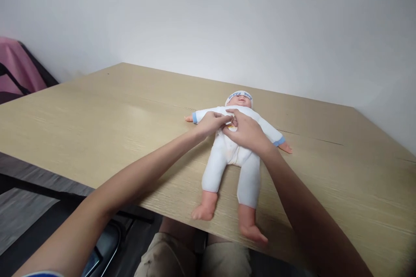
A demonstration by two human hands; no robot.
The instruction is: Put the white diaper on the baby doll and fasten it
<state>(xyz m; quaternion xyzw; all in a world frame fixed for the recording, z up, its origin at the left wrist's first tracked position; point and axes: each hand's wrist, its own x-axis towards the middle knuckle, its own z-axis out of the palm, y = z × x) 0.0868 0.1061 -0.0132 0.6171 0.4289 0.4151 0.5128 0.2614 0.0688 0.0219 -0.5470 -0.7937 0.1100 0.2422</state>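
Note:
A baby doll (232,160) lies on its back on the wooden table (97,121), head away from me, bare feet near the front edge. It wears a white romper with blue cuffs and a white cap with blue lettering. My left hand (211,122) pinches the romper fabric at the doll's chest. My right hand (247,132) rests on the chest beside it, fingers closed on the same spot of cloth. Both hands touch each other over the chest, hiding what lies under the fingertips.
A white wall (260,30) runs along the table's far side. A pink cloth (17,69) hangs over a dark chair at the far left. My knees in beige trousers (195,259) show under the table's front edge.

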